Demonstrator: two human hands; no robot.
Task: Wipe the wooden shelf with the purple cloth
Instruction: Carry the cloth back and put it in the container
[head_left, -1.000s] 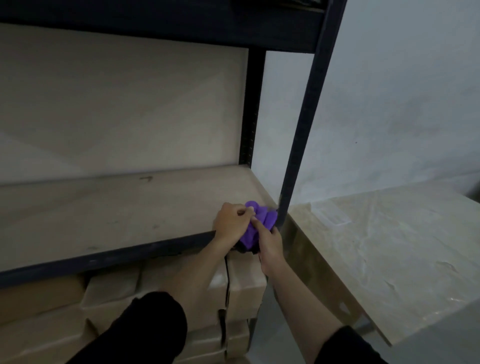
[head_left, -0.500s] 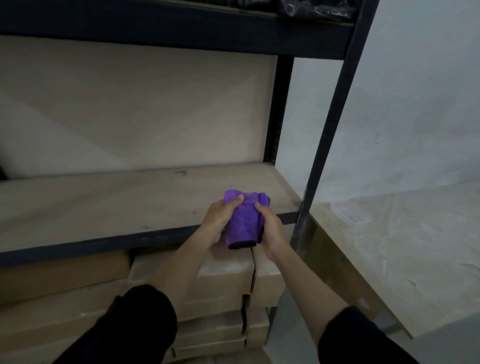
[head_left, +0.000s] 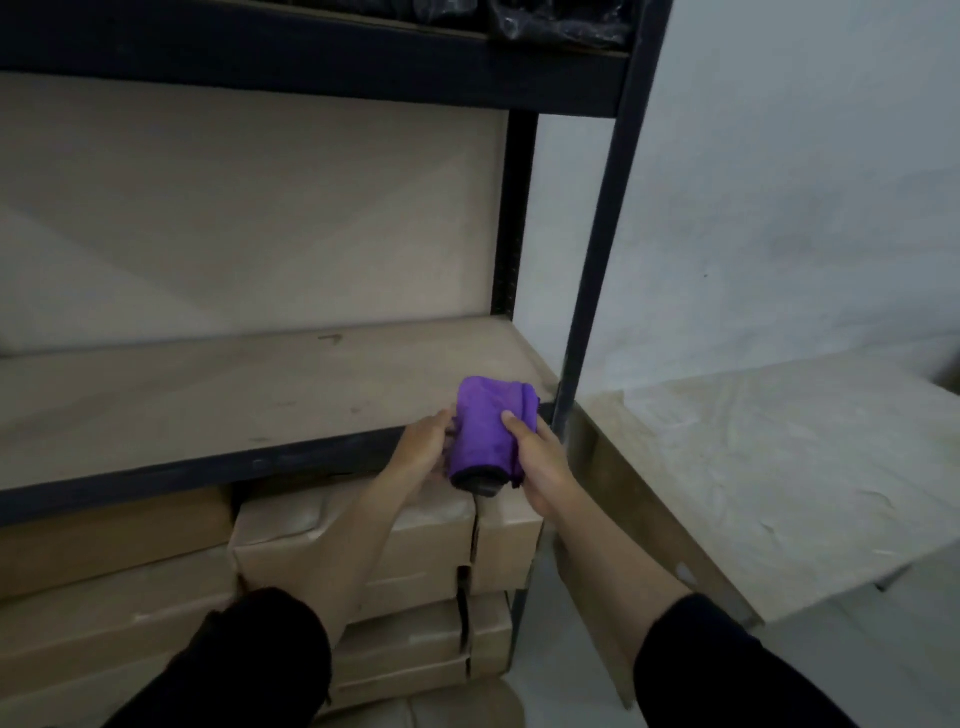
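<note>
Our left hand and right hand grip the folded purple cloth, dark-edged below, at the front edge of the wooden shelf. Our fingers curl round its sides.

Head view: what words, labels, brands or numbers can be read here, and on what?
No text is readable.
On the cardboard boxes: pale strips, perhaps labels or tape, too blurred to read.
On the wrapped board: one small pale patch, too blurred to read.
On the purple cloth: no print shows.
</note>
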